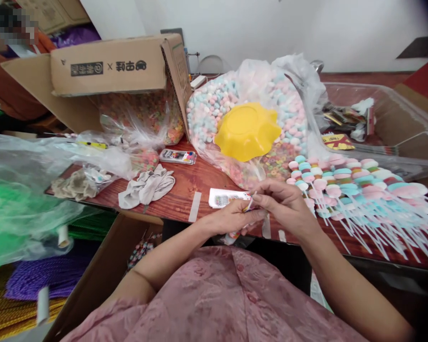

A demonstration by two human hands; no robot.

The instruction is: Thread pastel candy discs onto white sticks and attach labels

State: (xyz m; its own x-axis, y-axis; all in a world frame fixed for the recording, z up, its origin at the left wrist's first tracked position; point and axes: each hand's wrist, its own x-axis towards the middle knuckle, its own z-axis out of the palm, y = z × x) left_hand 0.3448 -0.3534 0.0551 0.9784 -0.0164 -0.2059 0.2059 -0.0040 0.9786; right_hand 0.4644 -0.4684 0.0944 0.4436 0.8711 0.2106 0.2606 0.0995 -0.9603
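At the table's (180, 197) front edge, near its middle, the left hand (237, 216) closes around a small printed packet (248, 206), and the right hand's (281, 204) thumb and forefinger pinch its upper end. Both forearms come in from the sides and meet before the chest, wrists bent inward, the right hand slightly higher. Just beyond the left hand lies a white card (226, 198) with coloured print too small to read. Toward the rear left, a cardboard box (110, 69) bears dark printed characters on either side of a "×". At the right rear, a plastic bin (364, 88) holds a yellow packet (338, 141) with dark lettering I cannot read surely. Marshmallow sticks (353, 183) lie along the right front edge.
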